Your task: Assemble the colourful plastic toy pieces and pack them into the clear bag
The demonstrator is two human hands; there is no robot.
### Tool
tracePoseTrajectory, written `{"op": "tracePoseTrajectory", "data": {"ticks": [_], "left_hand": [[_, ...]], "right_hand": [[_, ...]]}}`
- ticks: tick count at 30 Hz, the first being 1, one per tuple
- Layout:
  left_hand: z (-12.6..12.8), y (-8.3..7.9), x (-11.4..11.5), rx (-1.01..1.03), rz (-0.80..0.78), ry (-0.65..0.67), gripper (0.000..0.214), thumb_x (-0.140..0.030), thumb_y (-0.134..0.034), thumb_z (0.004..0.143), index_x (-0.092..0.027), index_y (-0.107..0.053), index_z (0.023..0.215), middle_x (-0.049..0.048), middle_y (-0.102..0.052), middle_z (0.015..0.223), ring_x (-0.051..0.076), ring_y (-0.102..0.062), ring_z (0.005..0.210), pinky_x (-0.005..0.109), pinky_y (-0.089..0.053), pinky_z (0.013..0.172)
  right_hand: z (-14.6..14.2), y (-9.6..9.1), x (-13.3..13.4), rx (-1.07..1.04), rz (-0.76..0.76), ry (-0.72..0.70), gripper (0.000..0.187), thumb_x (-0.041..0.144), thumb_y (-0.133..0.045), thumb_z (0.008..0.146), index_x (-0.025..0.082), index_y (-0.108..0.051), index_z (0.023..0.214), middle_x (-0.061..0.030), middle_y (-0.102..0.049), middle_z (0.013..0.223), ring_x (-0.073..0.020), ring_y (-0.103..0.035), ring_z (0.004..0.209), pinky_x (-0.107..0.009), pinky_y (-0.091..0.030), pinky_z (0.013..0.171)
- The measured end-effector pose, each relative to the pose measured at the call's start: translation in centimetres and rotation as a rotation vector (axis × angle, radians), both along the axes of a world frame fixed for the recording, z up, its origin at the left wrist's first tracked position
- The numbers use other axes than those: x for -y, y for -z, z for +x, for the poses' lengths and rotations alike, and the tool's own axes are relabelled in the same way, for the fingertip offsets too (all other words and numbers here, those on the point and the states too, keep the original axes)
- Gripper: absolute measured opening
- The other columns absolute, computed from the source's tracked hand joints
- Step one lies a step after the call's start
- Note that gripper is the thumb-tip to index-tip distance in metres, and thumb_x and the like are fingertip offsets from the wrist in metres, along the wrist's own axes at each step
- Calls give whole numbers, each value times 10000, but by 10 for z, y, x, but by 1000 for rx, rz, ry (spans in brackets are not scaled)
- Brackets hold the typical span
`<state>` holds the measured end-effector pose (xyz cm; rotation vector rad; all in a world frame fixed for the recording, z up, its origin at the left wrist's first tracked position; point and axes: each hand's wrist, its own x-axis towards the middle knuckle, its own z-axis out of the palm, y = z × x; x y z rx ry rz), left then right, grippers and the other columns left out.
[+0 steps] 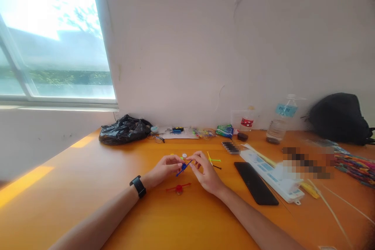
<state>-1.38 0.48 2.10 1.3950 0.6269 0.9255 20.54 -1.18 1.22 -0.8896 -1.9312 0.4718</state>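
Observation:
My left hand (165, 168), with a black band on its wrist, and my right hand (205, 172) meet over the orange table (88, 187). Both pinch a small blue stick piece (183, 167) with a round hub between their fingertips. A red stick piece (178, 188) with a round hub lies flat on the table just in front of my hands. A yellow-green stick piece (213, 159) and a short black stick lie just right of my right hand. A small white cap (184, 156) sits behind the hands.
A black phone (256, 183) and a white power strip (272, 175) lie to the right. A black plastic bag (124, 129), glasses, snack packets, a water bottle (281, 123) and a black backpack (340, 119) line the wall. Coloured sticks (356, 166) lie far right.

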Motion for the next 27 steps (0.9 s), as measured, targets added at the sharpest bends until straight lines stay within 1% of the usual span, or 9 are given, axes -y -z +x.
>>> {"op": "tracePoseTrajectory", "data": {"ticks": [3,6,9,11,13,15,16,18,27], "left_hand": [[-1,0,-2,2,72,-43,336,-449,-833,798,-135,-758,888,49,-679,796,139,-580,730,259,-447,725],[-1,-1,-3,-18,118,-80,347,-463,-830,796,-132,-754,866,67,-700,824,154,-599,767,267,-455,752],[-2,-3,-2,-63,135,-101,357,-473,-822,798,-128,-752,855,63,-701,797,137,-571,706,242,-414,667],[-2,-4,-1,-89,130,-119,364,-478,-824,791,-128,-752,861,54,-699,776,114,-527,651,225,-356,606],[-2,-5,0,-100,122,-150,370,-483,-826,785,-131,-752,873,55,-711,800,101,-501,635,217,-318,587],[-2,-5,1,-104,120,-171,377,-493,-820,786,-134,-751,877,60,-721,823,102,-505,641,217,-308,587],[-2,-6,1,-107,122,-169,382,-501,-815,788,-134,-749,870,61,-723,819,107,-514,646,218,-309,588],[-2,-7,2,-110,127,-156,392,-515,-810,787,-135,-746,851,62,-724,810,116,-533,655,222,-315,592],[-2,-8,2,-113,119,-186,379,-507,-820,785,-140,-760,857,63,-747,856,123,-569,684,232,-345,611]], "right_hand": [[1,1,0,8,19,38,360,348,-547,1006,316,-596,1361,-69,-556,1152,-222,-568,1040,-373,-487,935],[2,6,0,12,-53,42,532,430,-531,1009,316,-435,1520,-59,-558,1102,-208,-561,965,-371,-498,886],[3,10,-1,1,-149,36,665,557,-549,974,292,-369,1557,-41,-550,1084,-197,-550,954,-379,-495,892],[3,10,-1,-11,-215,-2,583,631,-514,966,258,-545,1413,-27,-562,1001,-191,-550,905,-378,-492,880],[4,8,-2,-54,-280,-42,554,672,-399,996,215,-712,972,-13,-539,794,-182,-530,781,-370,-483,834],[5,5,-4,-125,-321,-65,705,669,-277,1027,208,-538,562,-6,-434,608,-172,-476,668,-367,-462,795],[6,4,-6,-164,-322,-65,738,658,-240,1037,209,-430,484,-6,-395,568,-170,-455,643,-367,-452,787],[7,2,-8,-216,-294,-53,749,645,-236,1044,208,-361,449,-12,-390,560,-172,-453,648,-364,-437,785],[6,9,-13,-151,-301,-50,669,623,-337,1042,194,-623,617,-16,-578,680,-171,-521,703,-329,-408,747]]}}
